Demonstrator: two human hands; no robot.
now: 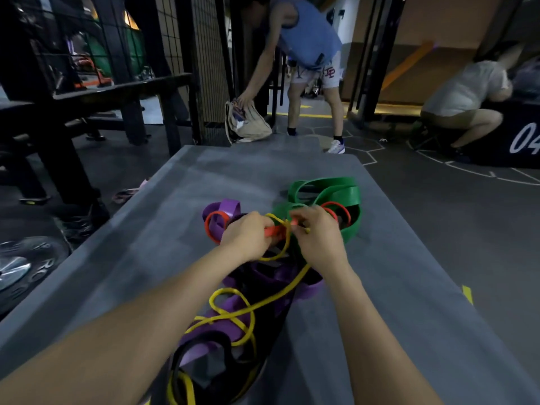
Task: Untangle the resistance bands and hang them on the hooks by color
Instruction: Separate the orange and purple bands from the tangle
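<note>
Tangle of bands lies on a grey mat (pixel 394 258), running from the near edge of view up to mid-mat. Four colours noted, plus black strips low in the pile.

Left hand (pixel 247 233): fingers curled down round the red band (pixel 273 230), gripping it where it stretches toward the other hand. A red loop emerges to the left of this hand, lying against the purple band (pixel 229 207).

Right hand (pixel 317 232): fingertips drawn together at the red band's other end, pinching it just beside the left hand's knuckles. A short taut length of red spans the gap between the two hands. Further red loops show beyond the right hand, resting inside the green band (pixel 333 192).

Yellow band (pixel 233 312): crosses over the red span between the hands, then trails down toward the viewer in loose loops over purple and black strips. Whether the right fingers also hold the yellow cannot be told.

Green band: heaped at the far right of the tangle, touching the right hand's far side.

Background: a person (pixel 306 39) bends over a bag (pixel 248 121); a second person (pixel 464 95) crouches at the right.
</note>
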